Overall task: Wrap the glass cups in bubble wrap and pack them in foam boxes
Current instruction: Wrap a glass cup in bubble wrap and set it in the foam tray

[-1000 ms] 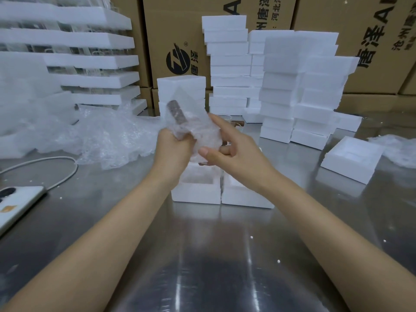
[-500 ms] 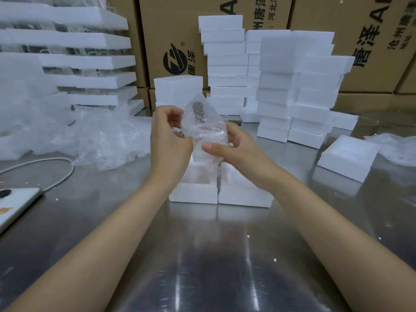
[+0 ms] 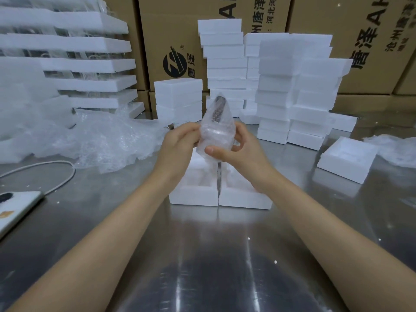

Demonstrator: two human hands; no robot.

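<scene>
Wrapped cup (image 3: 217,131) btwn both hands

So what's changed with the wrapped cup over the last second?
The wrapped cup turned from leaning left to upright. The left hand shifted from beneath it to its left side; the right hand closed round it. Both held on throughout. The foam boxes and bubble wrap heap stayed put.
</scene>
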